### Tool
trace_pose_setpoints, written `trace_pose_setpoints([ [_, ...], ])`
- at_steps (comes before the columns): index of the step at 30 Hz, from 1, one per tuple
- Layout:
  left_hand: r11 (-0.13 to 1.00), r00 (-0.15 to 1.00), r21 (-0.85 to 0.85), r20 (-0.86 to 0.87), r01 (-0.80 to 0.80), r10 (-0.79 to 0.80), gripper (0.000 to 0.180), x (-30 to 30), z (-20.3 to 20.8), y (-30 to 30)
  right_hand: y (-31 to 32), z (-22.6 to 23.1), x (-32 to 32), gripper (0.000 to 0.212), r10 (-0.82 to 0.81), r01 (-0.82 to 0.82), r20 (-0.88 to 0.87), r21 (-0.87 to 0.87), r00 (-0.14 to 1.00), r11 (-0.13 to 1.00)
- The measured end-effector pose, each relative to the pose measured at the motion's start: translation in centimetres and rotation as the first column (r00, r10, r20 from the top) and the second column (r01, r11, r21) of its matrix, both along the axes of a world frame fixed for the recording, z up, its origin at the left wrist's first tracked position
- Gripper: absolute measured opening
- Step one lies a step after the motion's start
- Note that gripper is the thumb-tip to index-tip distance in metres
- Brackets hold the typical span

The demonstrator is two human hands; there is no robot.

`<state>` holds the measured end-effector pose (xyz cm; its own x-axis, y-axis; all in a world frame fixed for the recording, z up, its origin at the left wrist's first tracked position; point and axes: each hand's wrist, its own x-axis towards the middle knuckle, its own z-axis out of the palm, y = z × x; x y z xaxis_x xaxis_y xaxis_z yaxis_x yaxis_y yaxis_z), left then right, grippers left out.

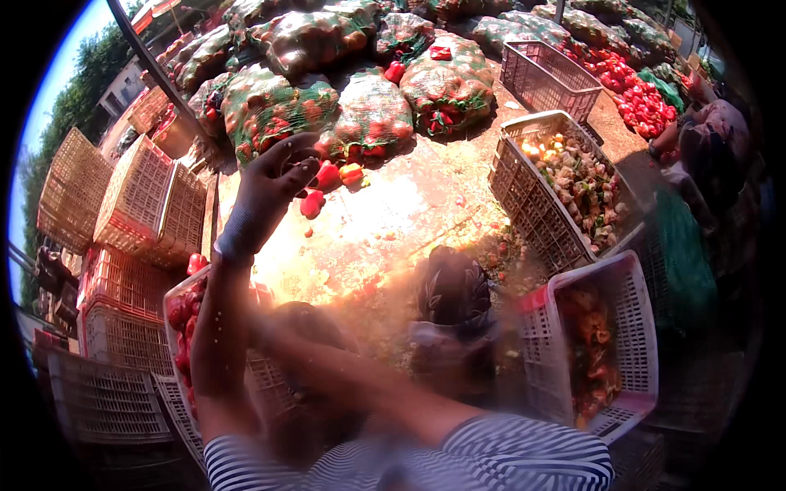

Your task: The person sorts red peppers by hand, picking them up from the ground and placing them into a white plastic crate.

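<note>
My left hand (274, 176), in a dark glove with a pale cuff, is raised toward the mesh sacks. Its fingers are curved and apart, with nothing visible between them. Just beyond it lie loose red peppers (311, 204) and an orange-yellow pepper (352, 173). My right forearm (360, 368) crosses leftward under the left arm. Motion blur and the left forearm conceal my right hand, which is by a crate at lower left holding red peppers (182, 327). Whether it grips anything cannot be made out.
Full mesh sacks of peppers (278, 106) line the far side. To the right stand a crate of pepper cores (532, 209), a white-pink crate (643, 327) with orange-red pieces, and an empty-looking crate (557, 74). Stacked crates (135, 196) rise at left. Another person (712, 147) works far right.
</note>
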<state>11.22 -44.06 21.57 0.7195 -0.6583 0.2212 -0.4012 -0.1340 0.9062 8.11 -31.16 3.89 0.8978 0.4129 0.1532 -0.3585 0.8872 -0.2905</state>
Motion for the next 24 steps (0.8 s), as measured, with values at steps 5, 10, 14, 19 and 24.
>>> trace_pose_setpoints([
  [5,0.917,0.951,-0.253,-0.044,-0.308,0.307,0.041,4.1,-2.2,11.6,-11.3,5.0,4.1,0.033,-0.369,0.384,0.15,-0.089,0.917,0.919],
  [10,0.77,0.811,-0.282,-0.334,-0.572,0.481,0.043,8.3,-12.5,17.1,-15.4,-7.4,9.1,0.044,-0.312,0.455,0.372,-0.852,0.874,0.259],
  [14,0.81,0.71,-0.116,-0.563,-0.575,0.423,0.043,13.6,-25.1,17.5,-18.5,-25.2,11.0,0.061,0.121,0.219,0.184,-0.856,0.976,-0.468],
  [19,0.838,0.59,0.046,-0.689,-0.544,0.422,0.047,16.8,-35.8,16.3,-20.0,-27.1,17.4,0.062,0.179,0.077,-0.077,-0.69,0.981,-0.72],
  [24,0.833,0.527,0.19,-0.696,-0.519,0.487,0.051,17.3,-42.9,16.7,-19.1,-29.5,28.8,0.086,-0.091,0.085,0.215,-0.689,0.972,-0.72],
])
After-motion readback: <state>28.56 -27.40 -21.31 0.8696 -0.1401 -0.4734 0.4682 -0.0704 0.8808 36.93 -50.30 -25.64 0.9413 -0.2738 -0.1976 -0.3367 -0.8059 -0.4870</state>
